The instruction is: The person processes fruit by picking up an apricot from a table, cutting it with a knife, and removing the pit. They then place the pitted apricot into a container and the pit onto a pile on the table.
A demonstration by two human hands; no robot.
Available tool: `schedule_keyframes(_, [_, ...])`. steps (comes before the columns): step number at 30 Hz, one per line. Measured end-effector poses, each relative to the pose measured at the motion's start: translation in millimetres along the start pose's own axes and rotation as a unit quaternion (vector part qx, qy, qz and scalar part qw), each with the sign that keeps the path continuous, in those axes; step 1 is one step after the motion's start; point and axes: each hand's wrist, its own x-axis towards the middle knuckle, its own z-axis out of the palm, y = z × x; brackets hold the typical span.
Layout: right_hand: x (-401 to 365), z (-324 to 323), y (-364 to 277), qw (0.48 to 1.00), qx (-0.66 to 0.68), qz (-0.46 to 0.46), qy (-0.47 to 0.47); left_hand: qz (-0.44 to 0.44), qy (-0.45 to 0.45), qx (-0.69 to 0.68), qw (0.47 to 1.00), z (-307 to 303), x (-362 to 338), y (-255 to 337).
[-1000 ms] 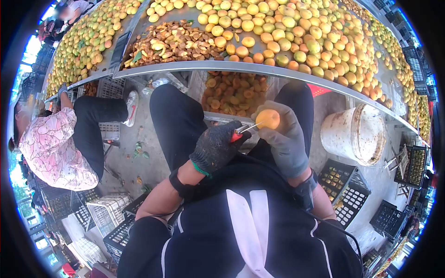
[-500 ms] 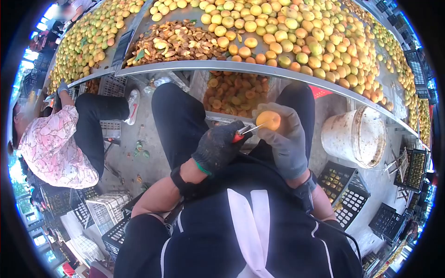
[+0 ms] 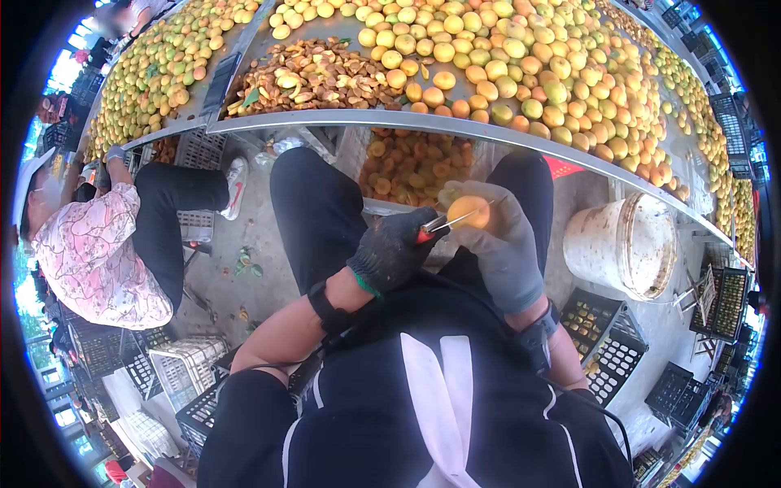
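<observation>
Both hands are gloved and meet above my lap. In a dark glove, my left hand (image 3: pixel 396 248) is wrapped round a knife (image 3: pixel 426 236) with a red handle. Its thin blade points right and lies across the near face of an orange-yellow fruit (image 3: pixel 469 213). My right hand (image 3: pixel 508 244), in a grey glove, holds that fruit between thumb and fingers. Beyond the hands, below the table edge, a crate (image 3: pixel 382 202) holds many orange fruit pieces. Whether the blade is in the flesh or on its surface is hard to tell.
A metal-edged table (image 3: pixel 325 116) carries many fruits and a brown heap of pits or scraps (image 3: pixel 313 75). A stained white bucket (image 3: pixel 620 246) stands at right, near a black crate (image 3: pixel 614 358). Another person (image 3: pixel 102 252) in a pink patterned top sits at left.
The knife blade has moved from the fruit's left edge to across its face. My left hand has shifted slightly right. The person at left has raised their head a little.
</observation>
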Motion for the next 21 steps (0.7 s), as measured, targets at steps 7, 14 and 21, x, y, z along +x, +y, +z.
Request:
schedule_keyframes(7, [1,-3,0,0.992,-0.115,-0.058,0.006,-0.065,-0.044,0.012,0.997,2,5,0])
schedule_keyframes(14, [5,-5,13,0.991,0.125,0.007,-0.042,-0.071,-0.024,0.069,0.995,-4,13,13])
schedule_keyframes(21, [2,4,24,0.976,0.217,-0.009,0.01,-0.114,-0.025,0.024,0.993,12,12,14])
